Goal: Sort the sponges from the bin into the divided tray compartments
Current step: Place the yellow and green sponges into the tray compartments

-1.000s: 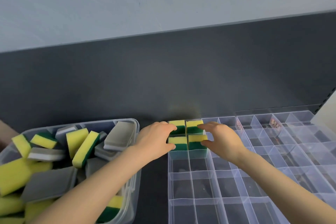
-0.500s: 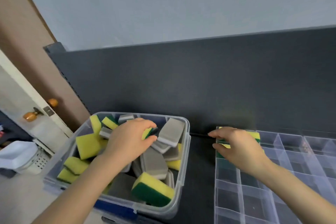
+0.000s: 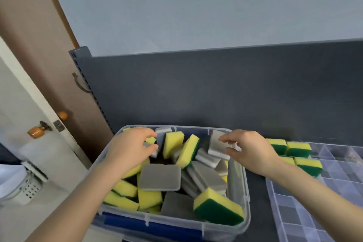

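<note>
1. Main worry: both hands are in the clear plastic bin (image 3: 237, 175) at once, and the foam blocks in there are heaped loose and leaning on each other. Yank one out and its neighbours could tumble or get dragged over the rim.
2. Greys and yellows are mixed, so a rushed grab could land the wrong colour in the clear divided plastic tray (image 3: 343, 182). That's off to the right of the right hand (image 3: 251, 149), with four yellow-and-green sponges (image 3: 298, 149) sitting in its far corner.
3. Left hand (image 3: 129, 151): fingers curled, forefinger and thumb look to be pinching a small yellow-and-green sponge (image 3: 150, 140). It's a bit blurry though.
4. Right hand: half closed, forefinger and thumb nipping the edge of a grey rectangular sponge (image 3: 217, 143) propped up just ahead of its fingertips.
</note>
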Available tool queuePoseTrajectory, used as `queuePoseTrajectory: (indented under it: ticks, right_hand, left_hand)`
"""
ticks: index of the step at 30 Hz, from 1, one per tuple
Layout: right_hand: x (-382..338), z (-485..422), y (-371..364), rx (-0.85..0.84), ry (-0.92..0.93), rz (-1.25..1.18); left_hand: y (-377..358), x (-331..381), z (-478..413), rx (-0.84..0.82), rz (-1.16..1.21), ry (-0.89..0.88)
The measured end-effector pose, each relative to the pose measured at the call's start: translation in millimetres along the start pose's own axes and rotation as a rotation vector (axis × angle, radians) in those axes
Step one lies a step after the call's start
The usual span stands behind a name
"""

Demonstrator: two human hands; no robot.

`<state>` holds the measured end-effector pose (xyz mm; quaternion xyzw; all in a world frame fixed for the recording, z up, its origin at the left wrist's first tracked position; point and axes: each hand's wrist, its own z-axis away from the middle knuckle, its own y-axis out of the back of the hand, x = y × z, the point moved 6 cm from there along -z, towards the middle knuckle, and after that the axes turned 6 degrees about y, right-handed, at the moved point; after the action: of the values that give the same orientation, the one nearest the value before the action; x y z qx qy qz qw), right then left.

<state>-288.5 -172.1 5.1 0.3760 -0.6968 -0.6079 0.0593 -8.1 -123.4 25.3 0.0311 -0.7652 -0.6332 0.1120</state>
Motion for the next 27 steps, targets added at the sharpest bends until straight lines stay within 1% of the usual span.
queuePoseTrajectory:
  ticks: [3, 9, 12, 14, 17, 19, 22, 24, 25, 27]
  right_hand:
    - [-25, -19, -17, -0.047, 0.054, 0.070]
    - [-68, -46, -70, -0.264, 0.296, 0.248]
    - [-76, -53, -87, -0.359, 0.340, 0.357]
    - [-79, -58, -93, -0.371, 0.346, 0.411]
    - [-78, -66, -95, -0.322, 0.323, 0.419]
    - [-81, -70, -84, -0.239, 0.276, 0.315]
    - [-88, -73, -57, -0.056, 0.187, 0.124]
    - [-93, -72, -45, 0.057, 0.148, 0.044]
    - [-95, -71, -42, 0.087, 0.133, 0.019]
    - [-99, -68, -42, 0.091, 0.109, -0.007]
  left_hand:
    - [-2, -23, -13, -0.012, 0.026, -0.010]
    - [-6, -67, -30, -0.062, 0.005, -0.021]
    - [-15, -84, -31, -0.105, -0.004, -0.026]
    - [-20, -91, -30, -0.131, 0.001, -0.029]
    - [-22, -99, -27, -0.138, 0.032, -0.038]
    - [-16, -103, -23, -0.134, 0.067, -0.040]
    - [-6, -102, -12, -0.136, 0.083, -0.058]
    - [-9, -94, 0, -0.184, 0.051, -0.098]
    - [-15, -88, 7, -0.219, 0.025, -0.123]
    - [-26, -79, 18, -0.263, -0.023, -0.155]
